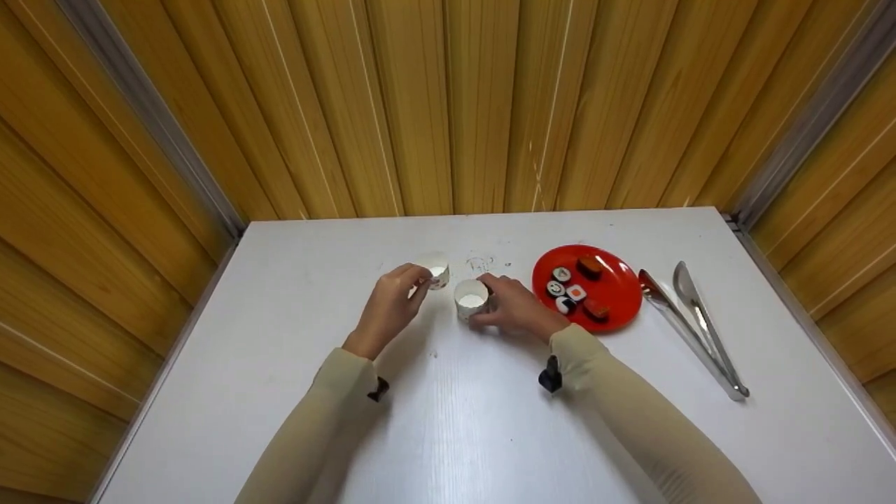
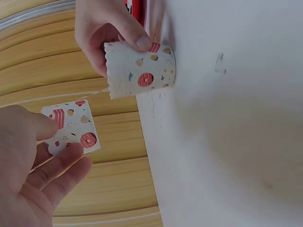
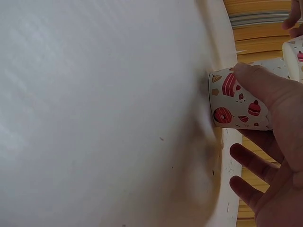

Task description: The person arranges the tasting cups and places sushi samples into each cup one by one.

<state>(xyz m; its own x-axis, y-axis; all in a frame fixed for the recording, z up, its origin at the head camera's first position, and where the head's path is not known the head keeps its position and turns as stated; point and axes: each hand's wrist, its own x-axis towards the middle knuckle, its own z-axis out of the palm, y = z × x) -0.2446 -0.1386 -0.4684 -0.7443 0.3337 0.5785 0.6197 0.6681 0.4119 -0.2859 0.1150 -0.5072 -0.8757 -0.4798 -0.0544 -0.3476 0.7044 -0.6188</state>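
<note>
Between thumb and fingers my left hand [image 1: 389, 302] pinches a small paper baking cup [image 2: 75, 126], white with printed red cakes and doughnuts. It is raised off the table, left of a second cup. That second paper baking cup [image 1: 471, 297] has the same print and a scalloped rim, and stands upright at the table surface. My right hand [image 1: 516, 306] grips its right side, thumb along the near wall in the right wrist view, with two fingers [image 3: 255, 165] extended away from the cup. In the head view both cups show their open tops.
Right of my right hand lies a red plate [image 1: 619, 283] bearing several sushi pieces [image 1: 575, 292]. Metal tongs [image 1: 707, 325] lie spread beyond the plate. Wood-patterned walls [image 1: 476, 105] border the white table [image 1: 448, 420] at the back and sides.
</note>
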